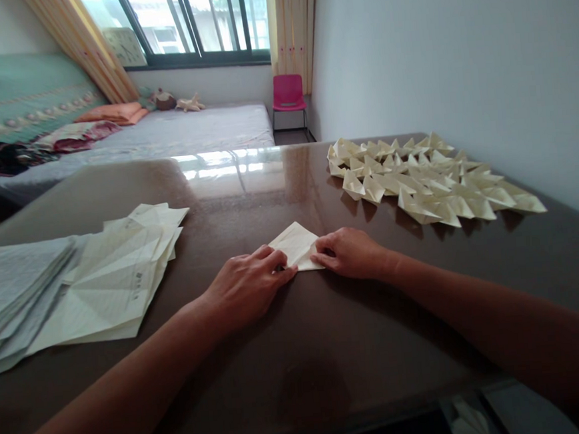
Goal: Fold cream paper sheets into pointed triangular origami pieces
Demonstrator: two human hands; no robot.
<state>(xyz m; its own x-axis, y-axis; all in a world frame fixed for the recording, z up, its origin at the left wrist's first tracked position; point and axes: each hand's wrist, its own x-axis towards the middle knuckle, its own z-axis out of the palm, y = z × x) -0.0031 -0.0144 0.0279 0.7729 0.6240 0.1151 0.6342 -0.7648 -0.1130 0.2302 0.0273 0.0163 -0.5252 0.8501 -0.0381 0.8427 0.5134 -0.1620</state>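
A small cream folded paper (296,242) lies flat on the dark glossy table (290,351), shaped like a triangle pointing away from me. My left hand (248,288) presses its fingertips on the paper's near left edge, fingers curled. On the near right corner rests my right hand (351,253), fingers bent and pinching down on the fold. Both hands touch the same piece and meet at its near edge.
At the left lies a stack of flat cream sheets (99,285), some creased. Several finished folded paper shapes (427,183) are spread at the right by the white wall. Beyond the table stand a bed (172,132) and a pink chair (288,95).
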